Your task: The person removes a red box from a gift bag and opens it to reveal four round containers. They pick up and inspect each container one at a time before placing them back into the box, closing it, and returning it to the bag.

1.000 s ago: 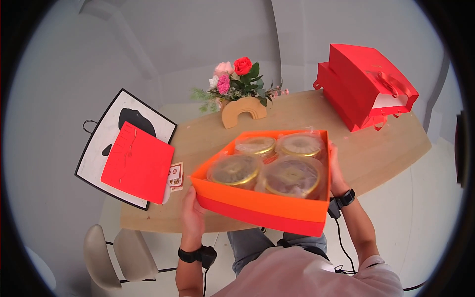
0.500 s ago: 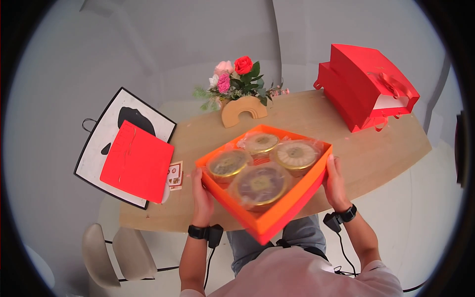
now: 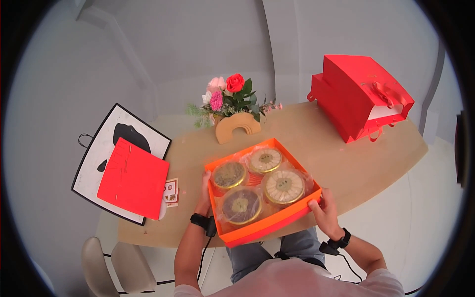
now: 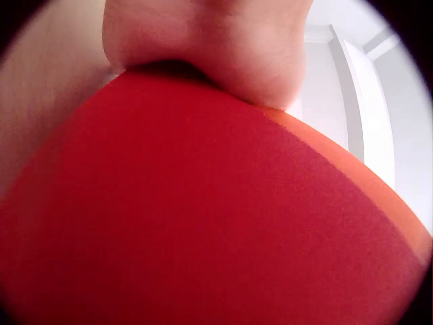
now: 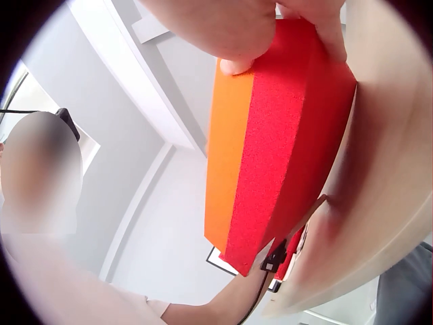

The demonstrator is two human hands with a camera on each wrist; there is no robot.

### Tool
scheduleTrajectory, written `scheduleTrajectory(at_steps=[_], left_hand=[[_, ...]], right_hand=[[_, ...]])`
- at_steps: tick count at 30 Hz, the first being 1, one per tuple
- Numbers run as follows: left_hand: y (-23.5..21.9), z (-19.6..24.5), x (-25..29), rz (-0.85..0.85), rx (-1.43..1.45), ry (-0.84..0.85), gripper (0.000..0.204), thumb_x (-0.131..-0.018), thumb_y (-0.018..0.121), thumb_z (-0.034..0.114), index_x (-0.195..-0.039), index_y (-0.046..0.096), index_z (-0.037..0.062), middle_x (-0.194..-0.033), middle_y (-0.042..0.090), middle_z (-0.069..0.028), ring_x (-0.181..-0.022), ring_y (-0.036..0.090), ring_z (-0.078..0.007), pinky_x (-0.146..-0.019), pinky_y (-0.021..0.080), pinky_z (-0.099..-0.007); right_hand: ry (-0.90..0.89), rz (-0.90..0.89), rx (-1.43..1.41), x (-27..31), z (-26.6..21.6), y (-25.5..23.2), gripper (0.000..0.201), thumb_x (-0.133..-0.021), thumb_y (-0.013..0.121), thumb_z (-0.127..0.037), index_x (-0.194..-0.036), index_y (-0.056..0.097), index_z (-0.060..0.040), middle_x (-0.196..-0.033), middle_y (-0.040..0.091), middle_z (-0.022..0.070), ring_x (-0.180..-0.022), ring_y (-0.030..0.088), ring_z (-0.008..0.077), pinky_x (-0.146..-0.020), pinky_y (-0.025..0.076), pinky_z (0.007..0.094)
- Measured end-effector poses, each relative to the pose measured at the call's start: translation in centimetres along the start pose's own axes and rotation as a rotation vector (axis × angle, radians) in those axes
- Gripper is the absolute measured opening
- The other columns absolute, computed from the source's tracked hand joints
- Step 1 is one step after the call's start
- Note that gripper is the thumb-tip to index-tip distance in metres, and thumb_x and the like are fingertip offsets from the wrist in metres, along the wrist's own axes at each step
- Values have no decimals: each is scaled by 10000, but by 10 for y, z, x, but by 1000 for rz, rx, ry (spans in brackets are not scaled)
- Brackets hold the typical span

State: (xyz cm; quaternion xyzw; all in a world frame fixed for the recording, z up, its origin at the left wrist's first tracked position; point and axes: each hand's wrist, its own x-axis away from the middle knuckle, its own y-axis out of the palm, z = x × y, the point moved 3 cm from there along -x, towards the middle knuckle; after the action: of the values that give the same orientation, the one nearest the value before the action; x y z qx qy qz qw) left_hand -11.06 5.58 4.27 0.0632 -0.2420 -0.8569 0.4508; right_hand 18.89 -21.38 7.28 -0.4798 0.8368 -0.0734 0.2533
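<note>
Both hands hold an open orange-and-red box (image 3: 278,219) above the table's front part. Inside it sit several round gold-rimmed containers (image 3: 284,187) in clear wrapping. My left hand (image 3: 203,197) grips the box's left side, its fingers mostly hidden; the left wrist view has that hand (image 4: 210,44) against the red side (image 4: 203,196). At the right corner, my right hand (image 3: 326,214) has its thumb at the orange rim. In the right wrist view, the thumb of the right hand (image 5: 250,30) lies on the orange edge and fingers reach round the red underside (image 5: 314,128).
A flower arrangement (image 3: 237,126) stands behind the box on the wooden table (image 3: 346,183). Red gift bags (image 3: 354,94) are at the back right. On the left, a red bag (image 3: 132,178) lies over a black-edged white board (image 3: 94,171), with small cards (image 3: 171,192) beside it. Chairs (image 3: 131,267) stand front left.
The box has been swung round in both hands and its near corner has moved left. My right hand has shifted nearer the body along with its corner. The head view has tilted slightly.
</note>
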Motion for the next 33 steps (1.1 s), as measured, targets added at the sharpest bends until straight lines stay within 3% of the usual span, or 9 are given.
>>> scheduleTrajectory(at_steps=[5, 7, 11, 14, 19, 23, 29, 32, 33], left_hand=[[-2, -2, -18, 16, -121, -91, 747, -1007, 395, 589, -1449, 420, -13, -1397, 554, -181, -1262, 574, -278, -1068, 481, -416], [-7, 0, -23, 27, -155, -121, 745, -1007, 393, 586, -1453, 415, -10, -1402, 550, -180, -1267, 570, -276, -1069, 480, -415], [-17, 7, -32, 35, -203, -162, 740, -1008, 389, 581, -1461, 403, -4, -1412, 540, -178, -1277, 562, -272, -1069, 479, -413], [-20, 13, -39, -28, -183, -206, 723, -1012, 383, 565, -1475, 383, 10, -1432, 520, -169, -1302, 536, -260, -1081, 464, -398], [-69, -3, -60, -36, -169, -191, 682, -1022, 385, 529, -1467, 400, 13, -1417, 534, -143, -1295, 532, -235, -1096, 440, -371], [-87, -3, -62, -50, -238, -149, 633, -1034, 383, 489, -1443, 440, 9, -1429, 530, -119, -1308, 513, -213, -1107, 418, -357], [-87, 10, -54, -46, -267, -148, 636, -1033, 387, 471, -1470, 415, 9, -1487, 481, -121, -1338, 484, -210, -1147, 359, -352], [-80, 20, -44, 14, -367, -108, 638, -1034, 394, 464, -1483, 392, 9, -1505, 456, -124, -1381, 439, -215, -1168, 327, -352], [-86, 16, -46, 19, -366, -103, 638, -1034, 394, 464, -1483, 392, 9, -1505, 456, -124, -1381, 439, -215, -1168, 327, -352]], right_hand=[[63, 17, -87, -1, -20, 0, 230, -976, 609, -84, -1175, 628, 29, -997, 613, 41, -847, 573, 108, -737, 485, 257], [248, -46, -168, 4, -15, 5, 494, -930, 682, -138, -1387, 557, 1, -1073, 677, 110, -872, 600, 136, -825, 510, 288], [243, -28, -204, 12, -1, 17, 554, -931, 706, -157, -1432, 525, -7, -1032, 680, 82, -810, 564, 80, -758, 506, 250], [261, -82, -139, 12, 0, 23, 585, -932, 724, -182, -1449, 511, -10, -1119, 697, 90, -868, 577, 94, -807, 507, 259], [201, -102, -213, 7, -5, 37, 637, -903, 766, -175, -1444, 500, 29, -1335, 656, 145, -1165, 587, 118, -1020, 470, 301], [259, -163, -317, 6, 1, 43, 694, -855, 810, -123, -1444, 487, 51, -1365, 633, 130, -1240, 552, 124, -1078, 444, 313], [364, -388, -343, -8, -1, 41, 705, -801, 843, -46, -1420, 521, 47, -1370, 621, 94, -1230, 550, 115, -1094, 449, 320], [437, -729, -258, -33, 7, 20, 543, -867, 762, -19, -1374, 577, 42, -1356, 634, 114, -1244, 583, 162, -1089, 461, 335], [431, -734, -257, -42, 15, 13, 543, -867, 762, -19, -1374, 577, 42, -1356, 634, 114, -1244, 583, 162, -1089, 461, 335]])
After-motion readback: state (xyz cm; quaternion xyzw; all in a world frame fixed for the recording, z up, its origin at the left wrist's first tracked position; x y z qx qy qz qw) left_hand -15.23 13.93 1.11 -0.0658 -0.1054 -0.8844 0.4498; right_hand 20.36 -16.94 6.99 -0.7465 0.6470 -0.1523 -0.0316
